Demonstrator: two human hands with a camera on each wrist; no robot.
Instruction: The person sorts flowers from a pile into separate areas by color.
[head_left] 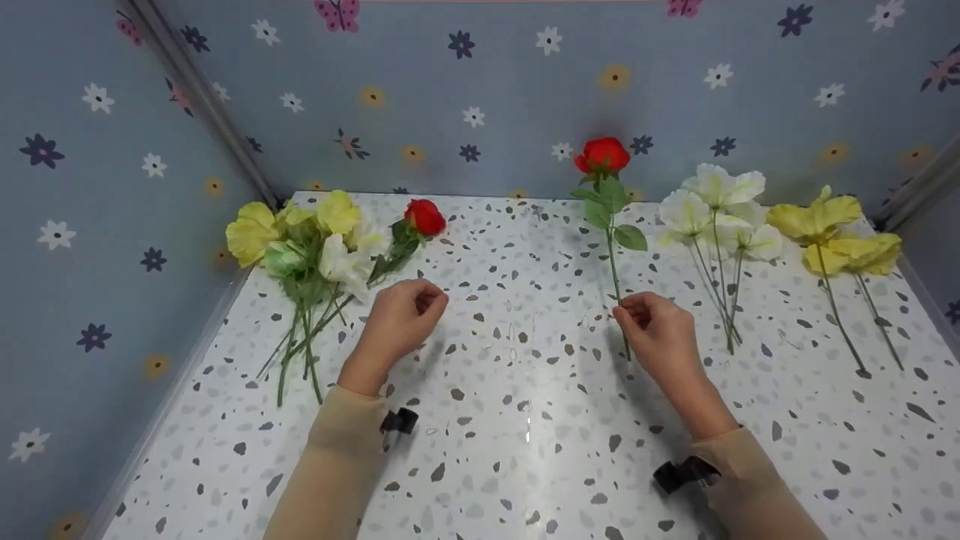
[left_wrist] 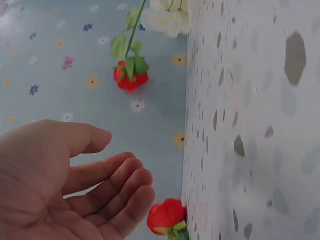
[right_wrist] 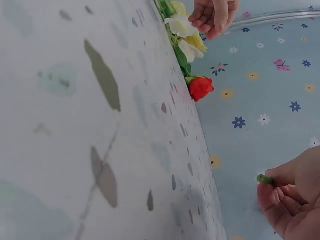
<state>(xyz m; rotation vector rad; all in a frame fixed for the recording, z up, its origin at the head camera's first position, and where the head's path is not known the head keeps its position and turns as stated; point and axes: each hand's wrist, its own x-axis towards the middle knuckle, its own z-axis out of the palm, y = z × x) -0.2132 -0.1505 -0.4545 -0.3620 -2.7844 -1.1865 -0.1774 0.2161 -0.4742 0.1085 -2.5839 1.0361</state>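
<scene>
In the head view my right hand (head_left: 660, 334) pinches the green stem of a red rose (head_left: 604, 156) between thumb and fingertips. The rose stands upright with its bloom near the back wall, and the stem's cut end (right_wrist: 265, 178) pokes out past the thumb in the right wrist view. My left hand (head_left: 401, 319) hovers over the table with loosely curled fingers, holding nothing. Just beyond it lies a pile of flowers: yellow blooms (head_left: 339, 214), white blooms (head_left: 346, 262), a pale green bloom (head_left: 285, 259) and another red rose (head_left: 425, 217).
White flowers (head_left: 712, 199) lie at the right of the speckled table (head_left: 525, 420), with yellow flowers (head_left: 840, 232) farther right. A flower-patterned wall (head_left: 480, 97) closes off the back, and panels stand at both sides.
</scene>
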